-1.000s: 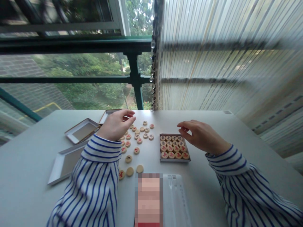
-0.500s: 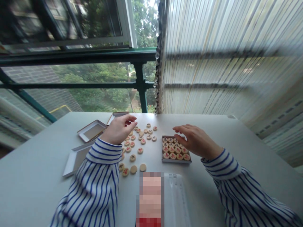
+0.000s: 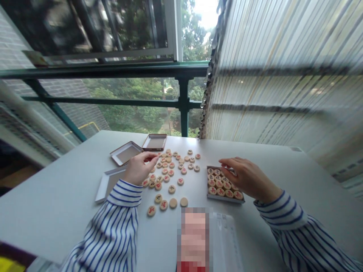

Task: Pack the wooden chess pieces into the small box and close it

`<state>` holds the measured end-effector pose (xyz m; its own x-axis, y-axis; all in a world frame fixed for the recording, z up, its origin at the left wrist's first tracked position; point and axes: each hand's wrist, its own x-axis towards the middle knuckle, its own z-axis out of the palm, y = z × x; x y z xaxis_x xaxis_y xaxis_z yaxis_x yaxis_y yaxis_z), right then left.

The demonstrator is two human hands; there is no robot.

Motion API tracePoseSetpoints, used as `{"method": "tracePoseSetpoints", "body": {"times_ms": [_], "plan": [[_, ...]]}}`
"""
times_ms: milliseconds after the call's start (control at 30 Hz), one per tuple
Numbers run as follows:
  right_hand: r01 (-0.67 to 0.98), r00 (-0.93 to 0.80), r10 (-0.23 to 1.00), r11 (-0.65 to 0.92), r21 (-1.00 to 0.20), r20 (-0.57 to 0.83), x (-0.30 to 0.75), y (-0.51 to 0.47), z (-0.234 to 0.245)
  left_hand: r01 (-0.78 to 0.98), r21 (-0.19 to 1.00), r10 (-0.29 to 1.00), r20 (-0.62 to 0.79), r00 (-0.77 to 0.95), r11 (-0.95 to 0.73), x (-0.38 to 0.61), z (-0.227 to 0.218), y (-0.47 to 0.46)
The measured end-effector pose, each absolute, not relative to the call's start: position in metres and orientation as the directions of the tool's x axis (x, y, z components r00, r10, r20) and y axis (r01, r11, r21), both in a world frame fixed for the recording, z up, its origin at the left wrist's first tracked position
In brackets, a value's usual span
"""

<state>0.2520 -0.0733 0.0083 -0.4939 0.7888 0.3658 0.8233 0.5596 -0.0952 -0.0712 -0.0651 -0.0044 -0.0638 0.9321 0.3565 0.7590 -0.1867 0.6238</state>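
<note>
Several round wooden chess pieces [image 3: 170, 172] with red and black characters lie loose on the white table [image 3: 65, 196]. My left hand [image 3: 139, 168] hovers over their left side, fingers pinched together at a piece near the far end. A small square box [image 3: 224, 198] to the right holds several pieces packed in rows. My right hand [image 3: 246, 175] rests over the box's far right corner, fingers curled down onto the pieces. Both arms wear blue-striped white sleeves.
Three shallow box lids or trays lie at the left: one near [image 3: 105, 184], one farther back [image 3: 124, 153], one brownish [image 3: 154, 142]. A white plastic case [image 3: 225, 241] lies at the table's near edge. Behind are a green window rail and vertical blinds.
The camera view swung, so everything sits further right in frame. My left hand dropped lower toward the loose pieces. My right hand settled down onto the box.
</note>
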Motion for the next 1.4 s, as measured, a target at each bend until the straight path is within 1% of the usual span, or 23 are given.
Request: {"method": "tracePoseSetpoints", "body": {"times_ms": [133, 333, 467, 633, 867, 1033, 1200, 1400], "plan": [[0.821, -0.491, 0.798, 0.558, -0.12, 0.349, 0.248, -0.074, 0.007, 0.745, 0.634, 0.939, 0.343, -0.033, -0.206, -0.076, -0.019, -0.065], [0.796, -0.496, 0.789, 0.58, -0.174, 0.362, 0.234, -0.076, 0.008, 0.773, 0.588, 0.933, 0.36, 0.011, -0.236, -0.084, -0.034, -0.065], [0.771, -0.536, 0.775, 0.611, -0.179, 0.335, 0.216, -0.077, 0.008, 0.797, 0.535, 0.933, 0.346, 0.095, -0.28, -0.082, -0.041, -0.066], [0.735, -0.592, 0.749, 0.653, -0.181, 0.299, 0.187, -0.076, 0.01, 0.775, 0.523, 0.924, 0.322, 0.205, -0.354, -0.077, -0.048, -0.065], [0.682, -0.656, 0.7, 0.71, -0.176, 0.282, 0.157, -0.075, 0.005, 0.811, 0.455, 0.92, 0.308, 0.244, -0.368, -0.08, -0.059, -0.062], [0.698, -0.655, 0.718, 0.695, -0.175, 0.238, 0.163, -0.077, -0.002, 0.833, 0.396, 0.909, 0.319, 0.27, -0.387, -0.075, -0.066, -0.062], [0.701, -0.653, 0.72, 0.692, -0.171, 0.234, 0.166, -0.077, -0.004, 0.853, 0.337, 0.895, 0.343, 0.284, -0.399, -0.071, -0.07, -0.062], [0.703, -0.657, 0.72, 0.692, -0.164, 0.224, 0.166, -0.077, -0.004, 0.87, 0.306, 0.893, 0.361, 0.27, -0.386, -0.071, -0.073, -0.062]]}}
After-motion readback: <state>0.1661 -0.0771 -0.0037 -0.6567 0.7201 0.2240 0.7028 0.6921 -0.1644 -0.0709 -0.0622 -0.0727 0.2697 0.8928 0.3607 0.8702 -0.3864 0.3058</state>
